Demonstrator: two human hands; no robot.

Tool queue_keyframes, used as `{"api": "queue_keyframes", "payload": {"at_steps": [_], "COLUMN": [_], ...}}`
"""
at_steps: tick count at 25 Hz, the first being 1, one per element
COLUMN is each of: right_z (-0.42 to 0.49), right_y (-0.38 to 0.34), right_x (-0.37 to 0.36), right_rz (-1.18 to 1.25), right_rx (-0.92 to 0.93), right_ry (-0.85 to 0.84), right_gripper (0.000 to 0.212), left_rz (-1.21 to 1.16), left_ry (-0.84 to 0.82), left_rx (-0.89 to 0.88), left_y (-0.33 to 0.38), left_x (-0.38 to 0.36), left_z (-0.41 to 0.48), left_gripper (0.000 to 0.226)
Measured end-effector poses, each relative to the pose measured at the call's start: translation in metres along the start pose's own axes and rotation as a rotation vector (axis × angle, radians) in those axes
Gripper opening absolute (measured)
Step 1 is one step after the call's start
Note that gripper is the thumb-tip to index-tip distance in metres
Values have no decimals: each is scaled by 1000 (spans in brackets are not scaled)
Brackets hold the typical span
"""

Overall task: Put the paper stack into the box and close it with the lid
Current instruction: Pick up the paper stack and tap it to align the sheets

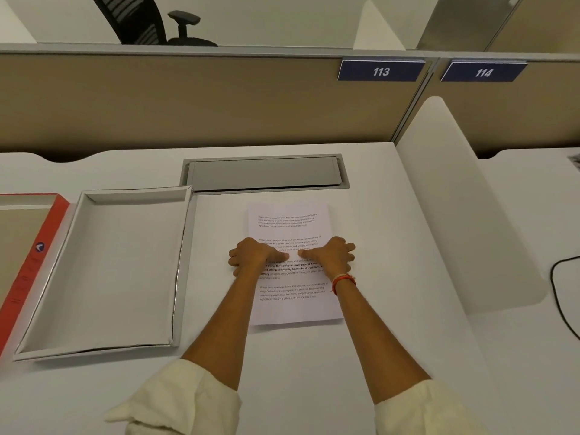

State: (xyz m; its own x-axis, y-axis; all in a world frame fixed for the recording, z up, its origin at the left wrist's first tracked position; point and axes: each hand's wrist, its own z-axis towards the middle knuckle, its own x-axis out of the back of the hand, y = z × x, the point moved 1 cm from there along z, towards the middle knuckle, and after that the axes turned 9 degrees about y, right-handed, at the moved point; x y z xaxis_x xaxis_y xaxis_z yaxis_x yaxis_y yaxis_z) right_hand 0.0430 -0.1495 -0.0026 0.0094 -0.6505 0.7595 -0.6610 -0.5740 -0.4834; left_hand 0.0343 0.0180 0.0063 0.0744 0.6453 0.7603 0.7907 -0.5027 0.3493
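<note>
Both hands [293,255] gripping paper stack [290,221] edges

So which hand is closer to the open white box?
Left. The left hand grips the paper stack's box-side edge; the right hand is on its far edge from the white box.

Both hands are down on the paper stack [293,265], which lies flat on the white worktop [392,246], printed side up. The left hand [255,256] sits at the stack's left edge, thumb reaching inward across the text, fingers curled at the side. The right hand [333,255] mirrors it at the right edge, thumb pointing in; the two thumbs nearly meet mid-page. A red thread bracelet [343,281] rings the right wrist. Just left of the stack, the open white box [106,271] lies empty. Beyond it, at the frame's left edge, the red lid [29,265] rests inside-up, touching the box.
</note>
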Motion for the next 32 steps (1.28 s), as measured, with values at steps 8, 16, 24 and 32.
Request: {"api": "queue_keyframes", "payload": {"at_steps": [8, 16, 24, 32], "right_z": [-3, -2, -20, -58], "right_y": [0, 4, -9, -38], "right_x": [-4, -6, 11, 40], "right_rz": [95, 39, 87, 530], "right_rx": [34, 59, 161, 407], "right_ry": [-1, 28, 105, 388], "right_gripper": [91, 97, 82, 75], "left_rz": [-93, -184, -367, -830], "left_ry": [59, 63, 89, 403], "left_rx": [-93, -170, -171, -393], "left_y": [-3, -10, -14, -2], "left_x": [-4, -7, 3, 46], "left_z": [-6, 1, -10, -58], "left_gripper": [95, 74, 55, 64]}}
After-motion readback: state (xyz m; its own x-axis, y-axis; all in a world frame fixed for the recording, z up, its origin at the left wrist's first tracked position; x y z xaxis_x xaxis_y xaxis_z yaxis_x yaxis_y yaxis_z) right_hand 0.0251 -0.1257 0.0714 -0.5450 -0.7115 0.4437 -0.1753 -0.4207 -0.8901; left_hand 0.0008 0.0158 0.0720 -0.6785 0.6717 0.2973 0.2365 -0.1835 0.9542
